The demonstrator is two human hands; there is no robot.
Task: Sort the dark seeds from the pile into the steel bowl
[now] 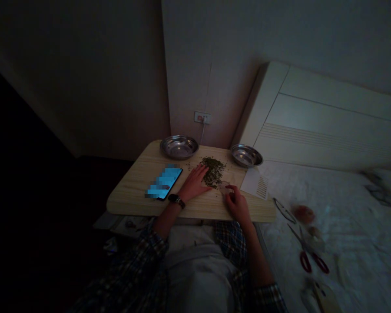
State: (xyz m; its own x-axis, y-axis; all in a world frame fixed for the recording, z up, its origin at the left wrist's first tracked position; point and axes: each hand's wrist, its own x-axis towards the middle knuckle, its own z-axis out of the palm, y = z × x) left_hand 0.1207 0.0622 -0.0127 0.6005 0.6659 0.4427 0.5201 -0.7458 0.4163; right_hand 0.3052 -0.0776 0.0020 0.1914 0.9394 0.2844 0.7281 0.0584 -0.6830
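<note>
A loose heap of small green beans or seeds (212, 170) lies spread on a light wooden table (133, 191). My left hand (197, 182), with a dark watch on its wrist, rests flat with fingers spread at the heap's left edge, fingertips touching it. At the heap's lower right, my right hand (236, 202) has curled fingers against a small see-through object (224, 187); dim light hides its exact kind. A lit phone (166, 182) lies left of my left hand.
Steel bowls stand at the table's back left (179, 148) and back right (246, 155). A white slotted card (256, 183) lies at the right. On the bed (345, 226) are red-handled scissors (308, 252) and several blurred items. A cord runs from the wall socket (202, 117).
</note>
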